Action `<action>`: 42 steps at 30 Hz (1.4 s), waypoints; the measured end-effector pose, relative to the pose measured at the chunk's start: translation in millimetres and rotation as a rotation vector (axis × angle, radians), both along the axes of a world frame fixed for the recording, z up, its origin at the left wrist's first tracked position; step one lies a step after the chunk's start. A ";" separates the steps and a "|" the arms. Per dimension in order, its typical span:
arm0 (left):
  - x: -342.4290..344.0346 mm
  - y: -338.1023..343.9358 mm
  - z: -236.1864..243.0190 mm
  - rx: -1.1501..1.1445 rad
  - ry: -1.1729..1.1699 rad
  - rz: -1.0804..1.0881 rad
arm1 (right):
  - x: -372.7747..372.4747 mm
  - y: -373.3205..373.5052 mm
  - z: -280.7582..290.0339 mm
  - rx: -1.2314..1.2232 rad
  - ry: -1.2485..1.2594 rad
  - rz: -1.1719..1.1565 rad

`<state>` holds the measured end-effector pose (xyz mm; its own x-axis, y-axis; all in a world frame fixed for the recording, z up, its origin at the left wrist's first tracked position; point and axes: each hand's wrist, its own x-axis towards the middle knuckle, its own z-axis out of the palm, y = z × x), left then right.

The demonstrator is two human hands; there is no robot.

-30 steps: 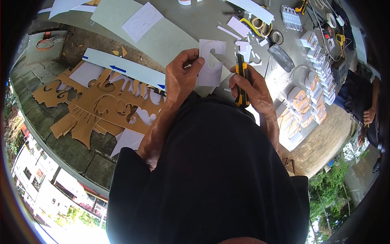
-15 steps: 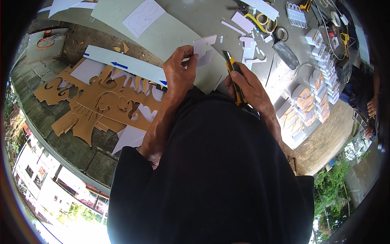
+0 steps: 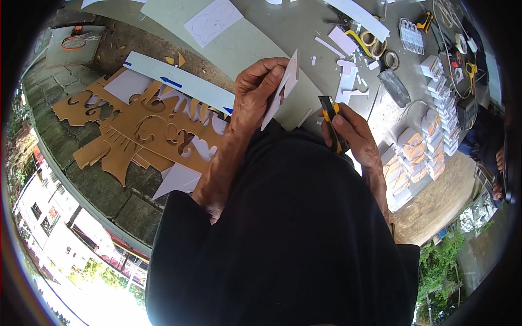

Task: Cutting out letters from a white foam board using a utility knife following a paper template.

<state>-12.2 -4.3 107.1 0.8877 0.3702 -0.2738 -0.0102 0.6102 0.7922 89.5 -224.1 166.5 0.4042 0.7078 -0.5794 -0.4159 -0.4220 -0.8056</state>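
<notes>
Left hand (image 3: 258, 92) pinching a tilted white sheet (image 3: 291, 78), right hand (image 3: 356, 133) gripping a yellow-black cutter (image 3: 330, 114)

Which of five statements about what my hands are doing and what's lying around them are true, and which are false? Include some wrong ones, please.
1. The left hand holds a thin white piece. True.
2. The right hand is empty. False: it grips a yellow-and-black utility knife.
3. The utility knife touches the white piece. False: they are apart.
4. The panel with blue arrows lies left of the left hand. True.
5. The sheet with a drawn outline lies on brown cut-outs. False: it lies on the long pale board.
</notes>
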 end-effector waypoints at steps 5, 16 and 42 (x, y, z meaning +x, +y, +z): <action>5.3 -1.9 3.4 -0.414 -0.255 -0.042 | -7.1 28.4 34.1 0.023 -0.179 0.131; -2.0 -14.0 11.4 -0.116 -0.087 0.022 | -24.7 46.5 34.1 -0.074 -0.797 0.167; -3.0 -23.4 14.0 -0.244 -0.136 0.063 | -24.5 44.0 52.3 -0.191 -0.425 0.275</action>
